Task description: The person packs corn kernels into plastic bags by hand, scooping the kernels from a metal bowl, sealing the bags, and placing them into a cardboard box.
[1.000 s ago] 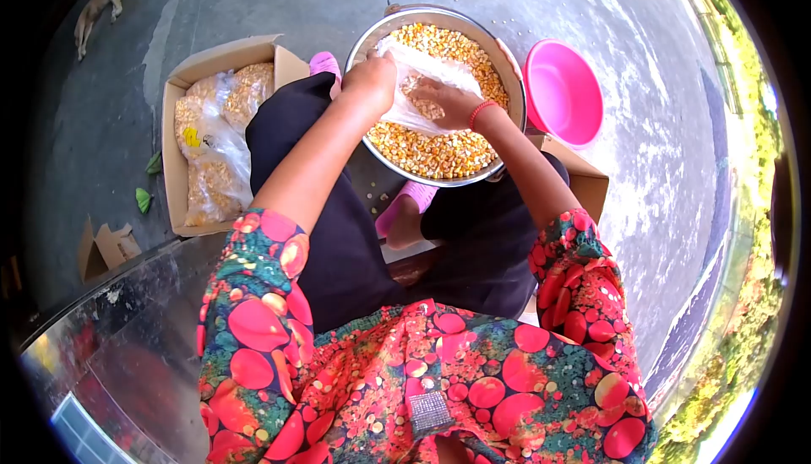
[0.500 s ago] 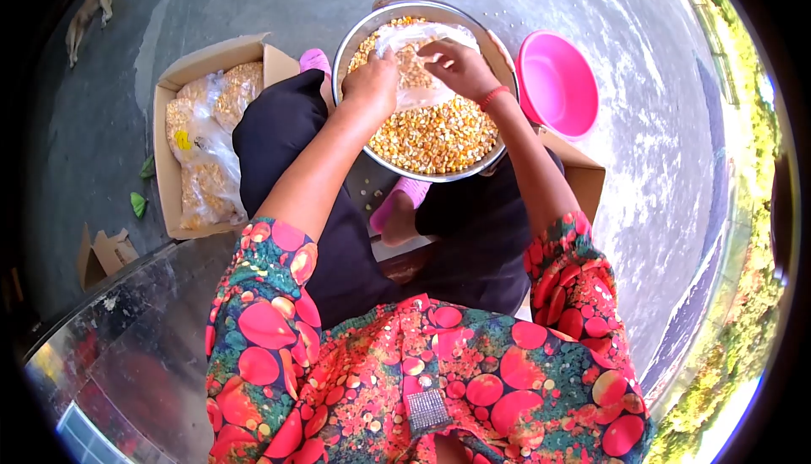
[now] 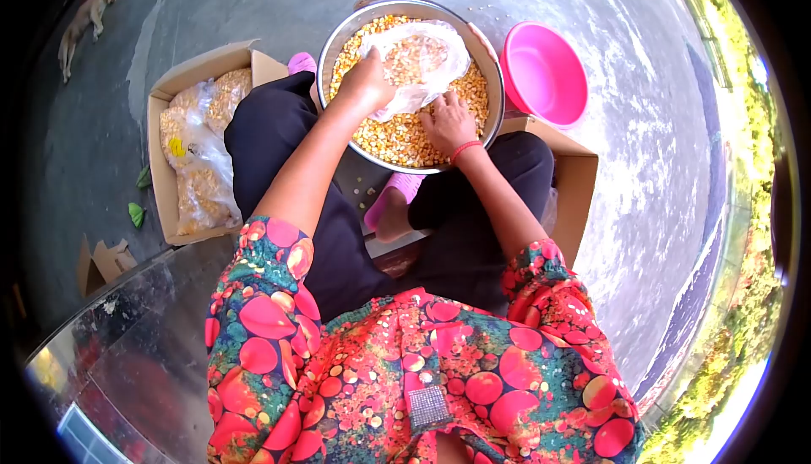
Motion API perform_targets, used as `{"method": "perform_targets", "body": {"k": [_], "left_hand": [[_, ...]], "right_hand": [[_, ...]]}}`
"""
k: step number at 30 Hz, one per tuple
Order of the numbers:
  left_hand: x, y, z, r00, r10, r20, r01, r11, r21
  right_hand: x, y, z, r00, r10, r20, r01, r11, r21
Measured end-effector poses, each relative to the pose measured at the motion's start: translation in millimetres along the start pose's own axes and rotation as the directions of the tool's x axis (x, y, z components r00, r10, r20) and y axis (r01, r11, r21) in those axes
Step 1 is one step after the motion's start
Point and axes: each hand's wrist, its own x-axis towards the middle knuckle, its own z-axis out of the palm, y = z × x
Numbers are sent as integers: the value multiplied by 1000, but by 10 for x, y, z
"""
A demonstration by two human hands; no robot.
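Note:
A round metal basin (image 3: 496,113) full of loose corn kernels (image 3: 399,145) rests between my knees. On the kernels lies a clear plastic bag (image 3: 431,54) with some corn visible in it. My left hand (image 3: 366,84) is closed on the bag's left edge. Just below the bag, my right hand (image 3: 450,124), with a red band at the wrist, reaches into the kernels, fingers apart and pointing down. Its fingertips are partly hidden among the corn, and no held object shows.
Right of the basin is a pink plastic tub (image 3: 547,74), above an open cardboard box (image 3: 576,185). Another box (image 3: 157,156) at the left holds corn-filled plastic bags (image 3: 203,147). A dog (image 3: 87,21) lies at the upper left.
My right hand has moved from over the bag down to the kernels below it. The bag's opening looks wider, and my left hand still grips its edge. The basin appears slightly further left.

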Motion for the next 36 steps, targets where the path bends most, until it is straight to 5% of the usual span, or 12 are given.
{"method": "perform_targets", "body": {"k": [5,11,13,14,16,17,22,27,30,31,33,36], "left_hand": [[-5,-94,-75,999,32,-34,-35,996,-85],[-68,-20,5,998,-13,54,8,996,92],[-92,23,-46,997,-25,70,19,996,83],[-93,43,-65,997,-26,73,20,996,90],[-87,49,-56,997,-27,75,20,995,95],[-66,38,-33,996,-32,86,24,996,84],[-52,44,28,994,-7,107,-5,994,109],[-69,67,4,994,-10,112,-1,995,97],[-82,62,-7,994,-18,108,12,998,59],[-84,56,-7,995,-22,96,19,999,30],[-86,59,2,997,-13,78,10,999,33],[-60,51,9,998,-3,61,1,1000,30]], "right_hand": [[-9,14,63,997,-71,-39,73,996,47],[94,172,140,999,-31,-30,37,972,234],[114,196,108,990,118,-74,-59,838,542],[127,216,97,991,115,-74,-57,840,539],[134,211,-7,894,325,308,-409,312,857],[146,208,-57,797,320,513,-533,-27,845],[140,120,-345,859,11,512,-429,-532,730],[500,-59,-545,933,-7,361,-305,-547,779],[720,-192,-549,969,33,244,-229,-238,944],[719,-177,-542,969,32,245,-230,-238,944],[677,-152,-575,995,75,69,-89,319,944],[518,-41,-631,974,208,92,-136,210,968]]}}
